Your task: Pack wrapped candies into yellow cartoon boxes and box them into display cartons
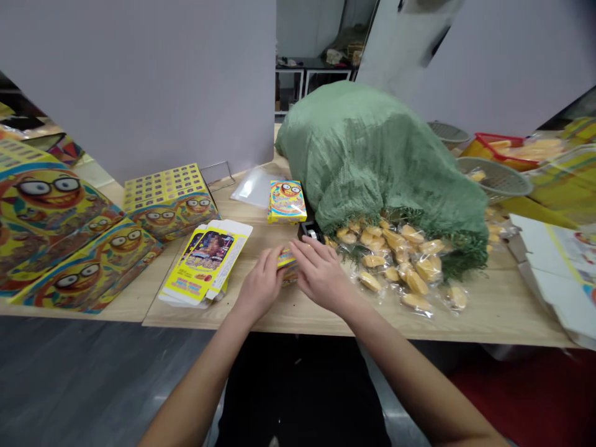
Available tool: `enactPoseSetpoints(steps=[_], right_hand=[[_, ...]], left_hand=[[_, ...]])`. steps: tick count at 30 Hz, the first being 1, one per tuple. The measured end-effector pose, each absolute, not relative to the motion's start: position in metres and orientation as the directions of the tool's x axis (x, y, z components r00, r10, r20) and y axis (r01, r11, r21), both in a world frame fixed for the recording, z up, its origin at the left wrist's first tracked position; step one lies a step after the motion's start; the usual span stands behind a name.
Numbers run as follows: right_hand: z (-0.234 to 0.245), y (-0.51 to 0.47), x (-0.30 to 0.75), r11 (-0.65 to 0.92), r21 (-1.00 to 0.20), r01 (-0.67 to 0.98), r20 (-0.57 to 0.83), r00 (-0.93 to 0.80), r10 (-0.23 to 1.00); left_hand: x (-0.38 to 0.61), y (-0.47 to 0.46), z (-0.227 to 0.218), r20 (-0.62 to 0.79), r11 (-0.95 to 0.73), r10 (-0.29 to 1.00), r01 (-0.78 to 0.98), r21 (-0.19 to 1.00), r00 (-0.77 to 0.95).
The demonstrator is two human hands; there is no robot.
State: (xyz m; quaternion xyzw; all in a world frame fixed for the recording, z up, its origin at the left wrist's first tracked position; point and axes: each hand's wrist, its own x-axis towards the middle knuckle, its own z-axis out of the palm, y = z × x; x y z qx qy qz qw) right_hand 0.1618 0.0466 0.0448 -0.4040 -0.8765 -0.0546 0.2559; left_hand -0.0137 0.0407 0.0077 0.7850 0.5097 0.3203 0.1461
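Note:
Between my two hands is a small yellow printed box (289, 274), mostly covered by my fingers. My left hand (261, 282) grips its left side, and my right hand (321, 271) lies over its right side and top edge. Just behind them a matching yellow box (287, 202) with a cartoon face in glasses lies on the table. A dark tape dispenser (313, 234) is partly hidden behind my right hand. To the left rests a stack of flattened yellow cartons (205, 261). On the right, several wrapped yellow pieces (405, 267) spill out of a green woven sack (363, 143).
Large printed display boxes (74, 248) crowd the table's left side, with another box (170, 198) full of small cartons behind. Clear plastic sheets (251, 185) lie near a wire stand (221, 176). Rightward are a white open carton (549, 267), a grey basket (496, 177) and a red tray (500, 162).

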Motion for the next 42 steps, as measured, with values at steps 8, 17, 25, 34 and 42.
enactPoseSetpoints(steps=[8, 17, 25, 34, 42], right_hand=[[0.076, 0.098, 0.173, 0.08, -0.824, 0.561, -0.003, -0.145, 0.989], [0.054, 0.159, 0.126, -0.337, -0.814, -0.474, -0.415, 0.067, 0.907], [0.031, 0.041, 0.14, -0.311, -0.875, -0.371, -0.261, -0.178, 0.949], [0.046, 0.006, 0.198, 0.193, -0.956, 0.221, 0.238, 0.201, 0.95], [0.079, 0.005, 0.19, 0.485, -0.523, 0.7, 0.449, -0.257, 0.856]], left_hand=[[-0.085, 0.037, -0.011, 0.38, -0.144, 0.924, 0.956, 0.256, 0.037], [-0.108, 0.038, -0.017, 0.467, -0.105, 0.882, 0.992, 0.07, 0.06], [-0.045, -0.012, 0.002, 0.669, -0.485, 0.686, 0.866, 0.126, 0.287], [-0.025, -0.002, 0.028, 0.122, -0.18, 0.982, 0.533, 0.827, 0.143], [-0.015, -0.009, 0.044, 0.053, -0.245, 0.906, 0.417, 0.875, 0.42]])
